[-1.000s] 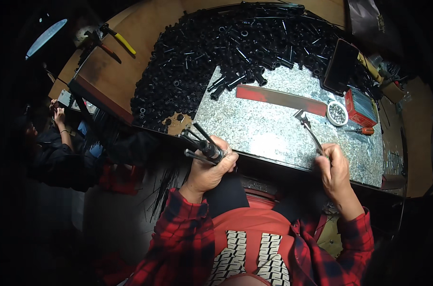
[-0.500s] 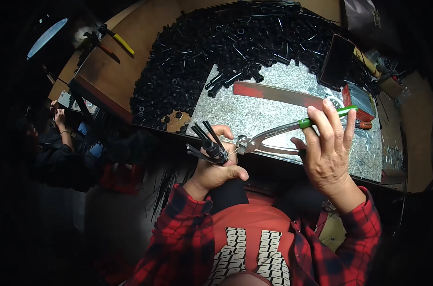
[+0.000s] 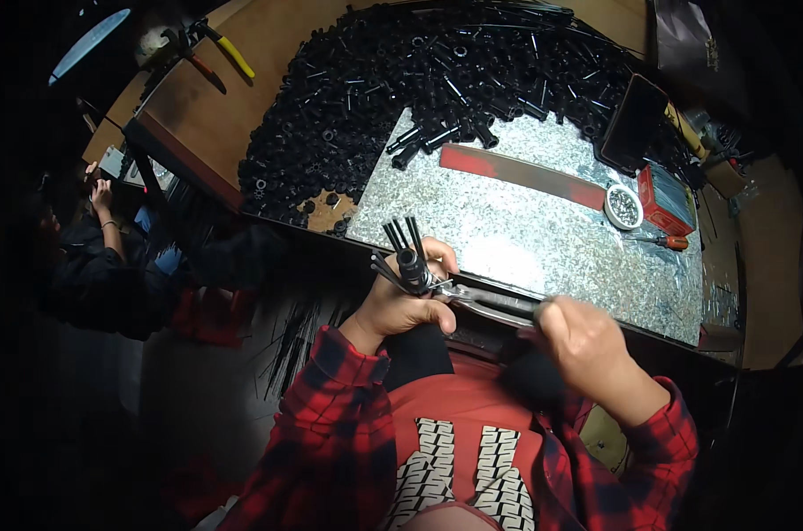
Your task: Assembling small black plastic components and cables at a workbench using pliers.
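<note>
My left hand is closed around a black plastic tubular fitting, which looks like an umbrella runner. Several thin black rods fan out from it, pointing away from me. In a fist, my right hand grips the handles of long pincers. Their jaws meet the side of the fitting, next to my left fingers, where a short bit of thin wire shows. My right hand is slightly smeared by motion and covers most of the green grips.
A large heap of black tubular fittings covers the back of the speckled board. On the board lie a flat reddish bar, a white dish of small metal parts, a red box and a screwdriver. Another person sits at left.
My right hand has gone from spread fingers on the handles to a closed fist and moved lower. The pincers have swung down, their handles drawn together. The fitting has shifted slightly right.
</note>
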Tool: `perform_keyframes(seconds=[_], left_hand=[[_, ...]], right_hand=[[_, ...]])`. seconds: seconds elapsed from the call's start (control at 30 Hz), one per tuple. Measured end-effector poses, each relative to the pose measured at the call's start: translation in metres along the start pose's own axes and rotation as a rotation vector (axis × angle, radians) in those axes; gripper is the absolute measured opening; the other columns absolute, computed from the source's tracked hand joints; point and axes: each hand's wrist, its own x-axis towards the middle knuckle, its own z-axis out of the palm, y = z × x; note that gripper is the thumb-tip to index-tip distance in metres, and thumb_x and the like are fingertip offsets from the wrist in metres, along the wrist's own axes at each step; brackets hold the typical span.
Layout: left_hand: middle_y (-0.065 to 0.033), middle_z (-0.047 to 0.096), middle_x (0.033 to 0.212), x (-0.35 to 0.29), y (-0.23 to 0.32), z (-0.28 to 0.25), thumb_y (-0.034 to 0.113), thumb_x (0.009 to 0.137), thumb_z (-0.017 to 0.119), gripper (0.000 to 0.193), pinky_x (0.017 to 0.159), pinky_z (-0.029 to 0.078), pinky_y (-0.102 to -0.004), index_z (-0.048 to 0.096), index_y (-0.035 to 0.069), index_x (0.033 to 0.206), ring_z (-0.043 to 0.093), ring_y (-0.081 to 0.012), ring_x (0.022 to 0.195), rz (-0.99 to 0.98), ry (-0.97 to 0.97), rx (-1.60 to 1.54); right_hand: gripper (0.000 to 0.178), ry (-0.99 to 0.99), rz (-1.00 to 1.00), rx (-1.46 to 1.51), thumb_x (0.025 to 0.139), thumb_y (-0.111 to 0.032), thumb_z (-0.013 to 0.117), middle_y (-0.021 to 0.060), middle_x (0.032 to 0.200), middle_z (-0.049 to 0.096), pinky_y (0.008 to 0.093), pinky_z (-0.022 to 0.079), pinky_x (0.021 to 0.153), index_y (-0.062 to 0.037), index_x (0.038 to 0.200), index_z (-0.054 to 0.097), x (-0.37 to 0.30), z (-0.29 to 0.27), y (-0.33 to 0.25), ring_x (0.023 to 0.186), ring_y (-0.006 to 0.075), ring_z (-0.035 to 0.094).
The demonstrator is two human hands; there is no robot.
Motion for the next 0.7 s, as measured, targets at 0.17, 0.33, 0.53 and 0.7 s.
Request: perform_keyframes(seconds=[0.17,0.33,0.53,0.7], left_hand=[[0.0006,0.059,0.075,0.004,0.015,0.006,0.019,0.052,0.093,0.048,0.060,0.041,-0.0234,0.061,0.004,0.084,0.052,-0.0077,0.066,-0.033,-0.067,0.078],[-0.0012,0.061,0.079,0.008,0.016,0.012,0.037,0.049,0.092,0.057,0.063,0.044,-0.0235,0.063,0.002,0.084,0.056,-0.0087,0.073,-0.047,0.051,0.125],[-0.0012,0.062,0.079,0.008,0.012,0.004,0.031,0.053,0.092,0.052,0.065,0.045,-0.0225,0.063,0.003,0.085,0.056,-0.0075,0.073,-0.014,0.124,0.139],[-0.0011,0.059,0.076,0.010,0.016,0.005,0.036,0.048,0.093,0.057,0.062,0.043,-0.0226,0.063,0.001,0.083,0.055,-0.0084,0.069,-0.012,0.025,-0.016]], right_hand=[[0.025,-0.640,0.519,1.473,0.083,-0.002,0.067,0.0057,0.066,0.059,0.0305,0.049,0.049,-0.0003,0.099,0.048,0.002,-0.005,-0.013,0.054,0.0197,0.063],[0.040,-0.809,0.690,1.685,0.078,-0.004,0.072,0.0030,0.079,0.056,0.0282,0.048,0.054,-0.0024,0.108,0.046,0.008,-0.007,-0.014,0.065,0.0161,0.062],[0.024,-0.114,0.253,0.529,0.093,-0.014,0.053,0.0143,0.090,0.064,0.0317,0.050,0.069,0.0046,0.108,0.049,0.005,-0.002,-0.018,0.081,0.0236,0.064],[0.019,-0.695,0.775,1.797,0.097,-0.019,0.048,0.0133,0.079,0.065,0.0282,0.051,0.051,-0.0009,0.103,0.050,-0.003,0.003,-0.016,0.055,0.0184,0.063]])
